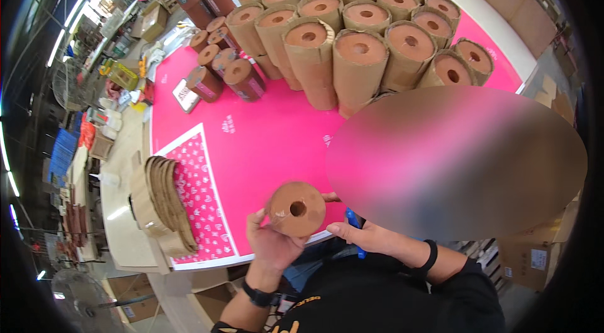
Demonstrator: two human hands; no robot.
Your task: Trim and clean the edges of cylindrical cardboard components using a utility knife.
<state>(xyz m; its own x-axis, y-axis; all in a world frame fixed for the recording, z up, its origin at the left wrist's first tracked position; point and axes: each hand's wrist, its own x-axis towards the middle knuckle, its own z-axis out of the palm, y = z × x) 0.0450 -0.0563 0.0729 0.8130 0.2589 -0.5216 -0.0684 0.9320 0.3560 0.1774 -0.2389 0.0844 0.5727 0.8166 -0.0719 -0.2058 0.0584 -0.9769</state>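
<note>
My left hand grips a brown cylinder from its left side and below. Its round end, with a dark hole in the middle, faces up. Close to the cylinder's right side, my right hand is closed around a slim blue pen-like tool; its exact kind is not plain. A fingertip of that hand comes near the cylinder's edge, and I cannot tell whether it touches. Beneath both hands lies a bright pink sheet spread over the table.
Several cardboard-wrapped cylinders stand packed together at the back. Shorter brown cylinders are grouped left of them, beside a phone-like white object. Curved cardboard strips lie stacked at the left edge. A blurred oval hides the right side.
</note>
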